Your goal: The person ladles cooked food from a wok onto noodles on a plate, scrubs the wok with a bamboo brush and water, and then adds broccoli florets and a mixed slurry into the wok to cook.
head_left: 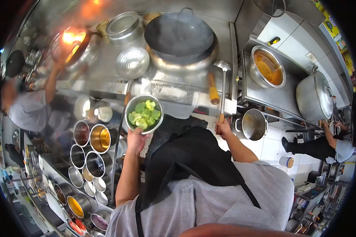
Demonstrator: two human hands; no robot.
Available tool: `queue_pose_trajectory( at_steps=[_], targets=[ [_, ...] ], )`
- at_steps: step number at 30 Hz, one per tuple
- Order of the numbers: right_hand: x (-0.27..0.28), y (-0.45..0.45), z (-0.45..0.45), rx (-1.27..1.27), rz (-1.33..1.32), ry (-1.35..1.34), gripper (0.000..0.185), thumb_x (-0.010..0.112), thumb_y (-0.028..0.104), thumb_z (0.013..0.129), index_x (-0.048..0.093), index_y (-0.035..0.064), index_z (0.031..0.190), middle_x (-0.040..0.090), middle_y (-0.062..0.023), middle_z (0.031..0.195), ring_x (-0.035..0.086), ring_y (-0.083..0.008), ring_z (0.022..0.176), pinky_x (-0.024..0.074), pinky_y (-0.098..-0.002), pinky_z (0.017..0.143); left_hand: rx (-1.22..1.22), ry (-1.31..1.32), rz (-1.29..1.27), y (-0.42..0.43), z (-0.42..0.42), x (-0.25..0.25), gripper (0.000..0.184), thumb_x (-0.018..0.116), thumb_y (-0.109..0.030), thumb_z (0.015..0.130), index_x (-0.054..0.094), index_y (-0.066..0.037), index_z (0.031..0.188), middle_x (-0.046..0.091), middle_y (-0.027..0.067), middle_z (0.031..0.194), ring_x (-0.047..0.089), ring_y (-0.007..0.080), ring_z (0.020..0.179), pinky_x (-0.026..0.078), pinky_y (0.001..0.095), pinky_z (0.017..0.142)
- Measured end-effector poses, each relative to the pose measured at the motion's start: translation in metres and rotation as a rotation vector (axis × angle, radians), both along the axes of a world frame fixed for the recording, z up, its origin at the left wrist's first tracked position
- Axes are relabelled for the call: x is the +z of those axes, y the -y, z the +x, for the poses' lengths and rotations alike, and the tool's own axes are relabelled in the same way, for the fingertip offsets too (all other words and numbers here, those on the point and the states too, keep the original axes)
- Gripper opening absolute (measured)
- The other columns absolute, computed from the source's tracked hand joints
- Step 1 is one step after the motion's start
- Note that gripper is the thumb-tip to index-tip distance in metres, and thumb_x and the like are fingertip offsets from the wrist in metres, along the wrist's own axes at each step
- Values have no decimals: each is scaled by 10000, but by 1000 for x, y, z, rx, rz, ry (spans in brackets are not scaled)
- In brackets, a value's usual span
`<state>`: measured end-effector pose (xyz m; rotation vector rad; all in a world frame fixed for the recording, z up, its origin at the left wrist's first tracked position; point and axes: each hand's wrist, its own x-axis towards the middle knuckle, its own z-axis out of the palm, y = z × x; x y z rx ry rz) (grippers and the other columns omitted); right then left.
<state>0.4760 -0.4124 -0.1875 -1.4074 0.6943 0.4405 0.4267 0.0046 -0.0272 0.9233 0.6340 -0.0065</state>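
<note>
My left hand [136, 140] is closed on the near rim of a metal bowl [159, 123], its thumb over the edge. Green broccoli florets [144, 113] lie in the bowl. My right hand [223, 129] wraps round the wooden end of a long metal ladle [224, 87], whose scoop rests toward the stove's right side. Ahead of both hands, a large dark wok [178, 37] sits on the burner with steam or smoke over it. A perforated skimmer [132, 63] lies left of the wok, its handle running down beside the bowl.
A wooden handle [213, 89] lies left of the ladle. Several sauce pots [100, 138] crowd the left counter. Flames rise from a pan [77, 47] near a co-worker [31, 108]. At right are a bowl of orange liquid [268, 66], a lidded pot [314, 96] and another person [336, 144].
</note>
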Motion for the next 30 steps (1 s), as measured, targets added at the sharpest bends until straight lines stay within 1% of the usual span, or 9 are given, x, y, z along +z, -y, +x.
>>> queue_pose_trajectory(
  at_steps=[4, 8, 12, 14, 16, 17, 21, 26, 30],
  targets=[
    [63, 11, 19, -6, -28, 170, 264, 536, -8, 797, 417, 68, 1020, 409, -15, 561, 383, -123, 354, 306, -282, 305, 57, 9, 32, 9, 56, 1, 565, 449, 44, 797, 351, -117, 1330, 579, 135, 1136, 651, 257, 823, 539, 295, 498],
    [123, -1, 41, 83, -261, 281, 255, 511, -37, 767, 419, 73, 978, 428, -27, 566, 414, -127, 363, 341, -273, 319, 122, 32, 61, 15, 93, -2, 554, 456, 45, 799, 361, -149, 1309, 592, 124, 1109, 654, 243, 791, 533, 287, 487],
    [174, -24, 137, 323, 540, 411, 548, 561, 56, 854, 364, 125, 1360, 470, -51, 665, 491, -120, 502, 388, -261, 428, 113, -25, 57, 9, 116, 1, 573, 452, 47, 794, 336, -154, 1318, 614, 130, 1066, 662, 246, 709, 515, 273, 449],
    [177, -51, 194, 297, 420, 474, 704, 566, 71, 875, 219, 196, 1475, 477, -54, 752, 459, -101, 521, 371, -251, 436, -24, 26, 203, -6, 127, -14, 572, 448, 48, 790, 334, -146, 1315, 619, 143, 1047, 661, 247, 688, 516, 276, 451],
    [204, -82, 238, 328, 489, 421, 594, 549, 63, 890, 277, 182, 1404, 480, -51, 768, 449, -94, 512, 371, -250, 433, -96, 213, 649, -19, 139, -23, 571, 446, 48, 786, 332, -129, 1317, 620, 153, 1027, 658, 250, 666, 516, 280, 451],
    [215, -96, 256, 354, 554, 356, 485, 531, 55, 904, 335, 169, 1333, 482, -48, 785, 439, -86, 504, 372, -249, 430, -48, 166, 386, -30, 144, -20, 567, 445, 50, 783, 337, -117, 1315, 622, 156, 1019, 657, 252, 661, 516, 287, 449],
    [212, -158, 316, 421, 743, 225, 177, 513, 58, 917, 387, 148, 1002, 458, -34, 764, 426, -69, 529, 349, -229, 426, 101, 118, 82, -56, 156, 17, 560, 437, 59, 778, 349, -71, 1316, 607, 174, 1068, 659, 266, 677, 513, 293, 435],
    [237, -270, 384, 487, 667, 206, 195, 529, 47, 899, 412, 148, 1018, 466, -30, 755, 432, -74, 528, 348, -229, 421, 168, 112, -12, -112, 152, 16, 581, 429, 83, 766, 335, -31, 1328, 595, 179, 1078, 657, 259, 673, 535, 301, 437],
    [228, -384, 466, 581, 259, 370, 330, 554, 32, 843, 435, 105, 1142, 492, -56, 724, 477, -119, 529, 370, -263, 415, 98, 48, 2, -141, 166, 22, 553, 423, 95, 751, 356, 19, 1295, 606, 189, 1011, 647, 252, 622, 527, 285, 430]
  ],
)
